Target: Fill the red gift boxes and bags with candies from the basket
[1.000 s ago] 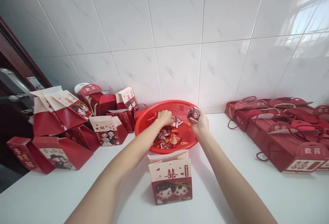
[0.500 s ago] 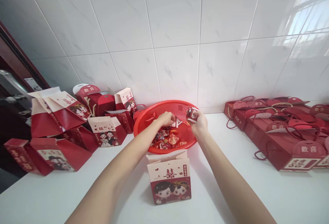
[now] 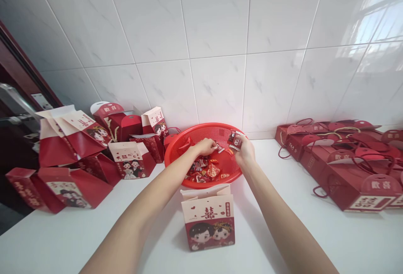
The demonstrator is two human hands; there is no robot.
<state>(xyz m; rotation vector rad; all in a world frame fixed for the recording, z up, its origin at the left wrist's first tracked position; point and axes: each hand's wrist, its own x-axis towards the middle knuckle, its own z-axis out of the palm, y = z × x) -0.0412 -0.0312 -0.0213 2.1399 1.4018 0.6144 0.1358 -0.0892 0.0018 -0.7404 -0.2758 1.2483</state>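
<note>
A red plastic basket (image 3: 170, 156) with a perforated wall holds several wrapped candies (image 3: 213, 170). Over its middle, my left hand (image 3: 206, 146) is closed in a pinch on the edge of a small red-and-white candy packet (image 3: 221, 148). At the basket's right rim, my right hand (image 3: 246, 151) grips dark red wrapped candy (image 3: 234, 139) between thumb and fingers; whether it is more than one piece I cannot tell. In front of the basket an upright cream-and-red paper gift box (image 3: 208, 219) stands with its top open, a cartoon couple printed on its face.
On the left stand several red-and-cream gift boxes (image 3: 75, 135), some stacked. Rows of closed red boxes with cord handles (image 3: 349, 177) fill the right of the white table (image 3: 258, 232). A tiled wall (image 3: 217, 89) rises directly behind the basket.
My left hand has shifted slightly right within the basket, and the packet at its fingertips has turned and shows more. My right hand stays at the rim with its candy; the view shifted slightly.
</note>
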